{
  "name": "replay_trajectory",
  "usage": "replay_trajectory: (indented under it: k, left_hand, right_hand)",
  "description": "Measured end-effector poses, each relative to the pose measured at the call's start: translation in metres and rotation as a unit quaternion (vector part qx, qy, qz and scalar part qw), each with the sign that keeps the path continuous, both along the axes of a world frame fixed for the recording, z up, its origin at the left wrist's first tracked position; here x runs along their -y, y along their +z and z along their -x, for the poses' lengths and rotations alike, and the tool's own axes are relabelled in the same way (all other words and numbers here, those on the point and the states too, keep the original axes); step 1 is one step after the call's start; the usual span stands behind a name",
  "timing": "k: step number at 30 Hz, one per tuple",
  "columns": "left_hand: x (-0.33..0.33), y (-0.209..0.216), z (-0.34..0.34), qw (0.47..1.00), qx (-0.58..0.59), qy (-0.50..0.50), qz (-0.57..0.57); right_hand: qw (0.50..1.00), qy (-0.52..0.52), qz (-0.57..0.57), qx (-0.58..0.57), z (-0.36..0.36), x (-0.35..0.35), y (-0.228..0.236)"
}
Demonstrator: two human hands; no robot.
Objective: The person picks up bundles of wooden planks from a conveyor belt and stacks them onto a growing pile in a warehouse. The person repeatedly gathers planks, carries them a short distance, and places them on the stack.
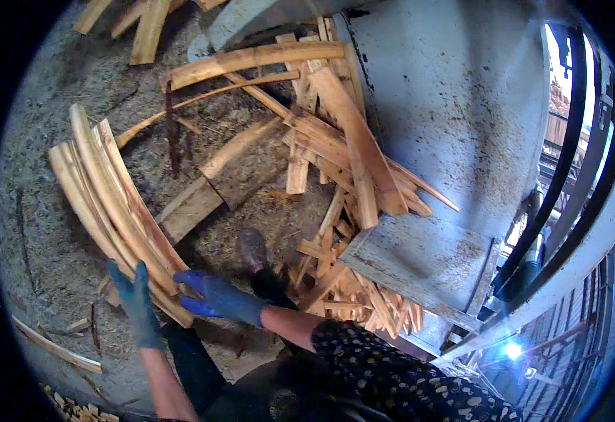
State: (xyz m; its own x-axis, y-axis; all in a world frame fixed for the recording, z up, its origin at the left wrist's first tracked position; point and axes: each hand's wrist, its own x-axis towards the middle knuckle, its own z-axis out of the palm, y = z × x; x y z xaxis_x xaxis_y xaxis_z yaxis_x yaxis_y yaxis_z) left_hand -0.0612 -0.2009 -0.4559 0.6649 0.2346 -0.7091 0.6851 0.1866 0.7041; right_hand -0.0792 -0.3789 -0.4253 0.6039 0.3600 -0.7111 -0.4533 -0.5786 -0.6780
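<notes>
Several long, slightly curved wooden slabs [121,204] lie side by side in a bundle at the left, their near ends between my hands. My left hand [137,306], in a teal glove, grips the bundle's left side, thumb and fingers on either side of an outer slab. From the right, my right hand [223,297], in a blue glove, holds the near ends, its fingers reaching over the wood. The undersides of the slabs and parts of both hands' grip are hidden.
A heap of wood offcuts [364,295] lies beside a grey metal machine [448,105] at the right. Loose boards [251,60] and a wide plank [191,209] are on the debris-covered floor [47,232]. My shoe [252,250] stands near the heap. A thin strip [58,346] lies at lower left.
</notes>
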Motion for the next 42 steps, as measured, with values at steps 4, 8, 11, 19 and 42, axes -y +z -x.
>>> replay_trajectory:
  k: [4, 8, 11, 19, 42]
  left_hand:
    - [-0.023, -0.069, 0.025, 0.972, -0.027, -0.107, -0.207]
    - [-0.015, -0.056, 0.015, 0.968, -0.016, -0.107, -0.224]
    - [0.039, -0.016, -0.017, 0.947, 0.1, -0.158, -0.262]
    - [0.252, -0.012, -0.024, 0.976, 0.035, -0.172, 0.131]
    - [0.227, 0.103, 0.025, 0.916, -0.155, -0.146, 0.341]
  right_hand:
    - [0.961, -0.04, 0.132, 0.24, -0.022, 0.104, 0.057]
    - [0.874, -0.133, 0.336, 0.324, -0.069, 0.261, 0.084]
    - [0.751, 0.035, 0.532, 0.39, -0.08, 0.399, 0.077]
    - [0.882, -0.052, 0.394, 0.253, -0.092, 0.43, 0.049]
    - [0.963, -0.255, 0.08, -0.025, 0.052, 0.178, 0.129]
